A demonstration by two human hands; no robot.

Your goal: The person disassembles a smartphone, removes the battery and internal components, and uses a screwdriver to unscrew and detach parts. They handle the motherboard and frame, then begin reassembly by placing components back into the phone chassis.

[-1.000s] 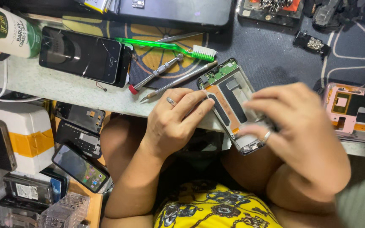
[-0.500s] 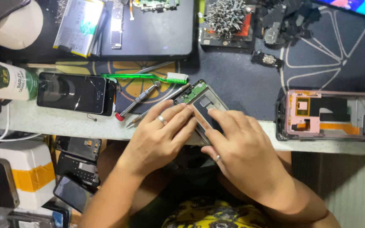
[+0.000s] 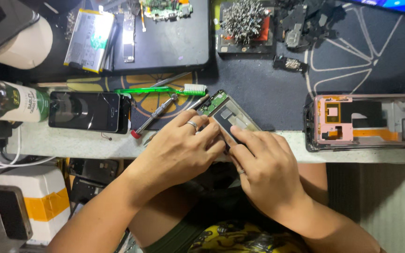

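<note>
An opened phone body (image 3: 229,115) with a green circuit board at its top lies at the front edge of the workbench. My left hand (image 3: 181,147), a ring on one finger, holds its left side, fingers curled over the edge. My right hand (image 3: 263,164), also ringed, presses fingertips on its lower right part. Most of the phone's lower half is hidden under both hands.
A green toothbrush (image 3: 160,90), a red-tipped screwdriver (image 3: 153,117) and a dark phone (image 3: 87,111) lie left. A pink phone frame (image 3: 366,122) sits right. A bottle (image 3: 10,100), battery (image 3: 90,40) and dark tray (image 3: 174,47) lie farther back.
The view has shifted so the bench sits lower in frame. Both hands have closed in over the opened phone, the right hand moving from its lower end toward its middle.
</note>
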